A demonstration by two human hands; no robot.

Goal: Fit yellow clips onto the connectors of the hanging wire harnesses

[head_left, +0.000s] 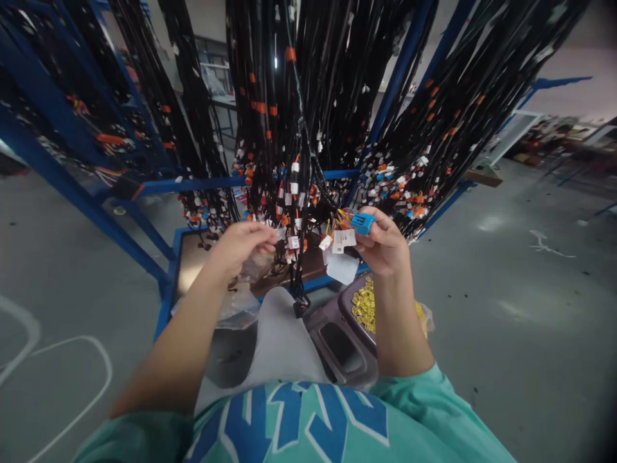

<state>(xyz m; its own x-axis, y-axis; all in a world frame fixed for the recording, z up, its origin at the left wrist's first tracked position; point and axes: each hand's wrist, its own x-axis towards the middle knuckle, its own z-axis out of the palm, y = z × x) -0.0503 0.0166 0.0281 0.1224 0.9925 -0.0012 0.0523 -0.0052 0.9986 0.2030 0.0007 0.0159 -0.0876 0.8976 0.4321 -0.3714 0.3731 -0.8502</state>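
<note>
My right hand (385, 244) grips a blue connector (362, 223) between thumb and fingers. Red, yellow and orange wires run into it from a black cable. Beside it hang a white label (344, 240) and a small white connector (326, 242). My left hand (247, 245) is held in a pinch to the left of the hanging wire harnesses (295, 193); whatever its fingertips hold, if anything, is too small to make out. Tagged white plugs dangle between the two hands.
A blue metal rack (164, 186) carries thick bundles of black harnesses with many connectors. Below my right forearm stands a grey-purple container (344, 347) with small yellow pieces (364, 305). Clear plastic bags (241, 305) lie at the rack's base. White scraps (549, 244) lie on the floor.
</note>
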